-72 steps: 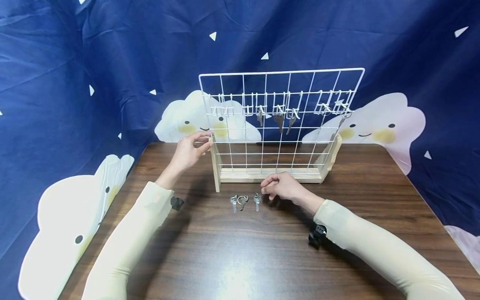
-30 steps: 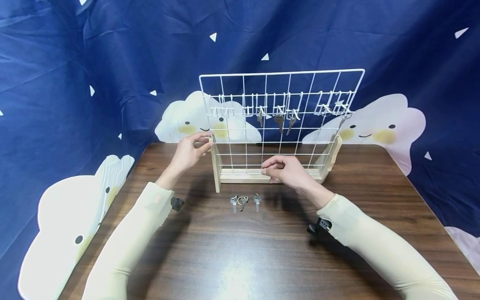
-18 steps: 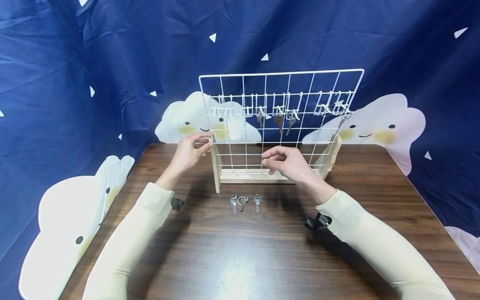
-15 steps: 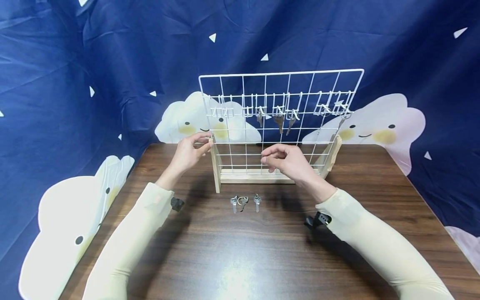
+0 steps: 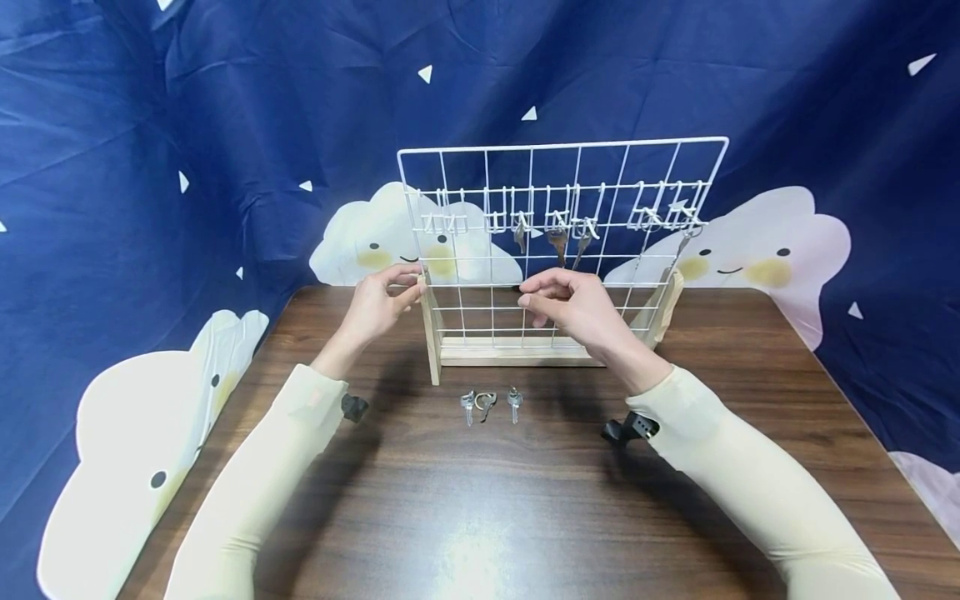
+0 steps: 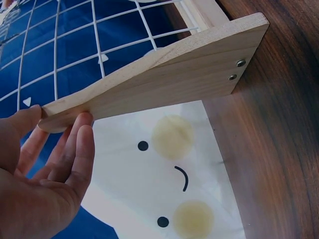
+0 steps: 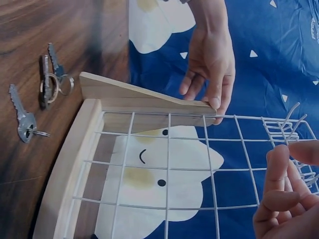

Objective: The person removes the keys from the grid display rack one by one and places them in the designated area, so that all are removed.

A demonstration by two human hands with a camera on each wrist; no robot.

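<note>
In the left wrist view, my left hand [image 6: 55, 169] pinches the top of the wooden side support [image 6: 164, 64] between thumb and fingers. This support carries one side of a white wire grid rack [image 5: 487, 285]. In front of the grid my right hand [image 5: 577, 308] is raised, thumb and forefinger brought near each other and the other fingers curled. Whether anything sits between those fingertips cannot be made out. Above this hand, a brown key [image 5: 557, 242] hangs from a hook. On the table before the rack lie a silver key [image 5: 514, 402], another silver key [image 5: 468, 404] and a darker ringed key [image 5: 487, 403].
Several white hooks [image 5: 495, 221] line the grid's upper part, some bearing keys. A wooden base bar [image 5: 517, 358] joins the supports. The brown table [image 5: 360, 517] extends toward me. A blue cloth [image 5: 300, 100] with clouds hangs behind.
My right hand has risen from the table beside the keys to the middle of the grid, just below the hanging keys. My left hand has stayed on the support.
</note>
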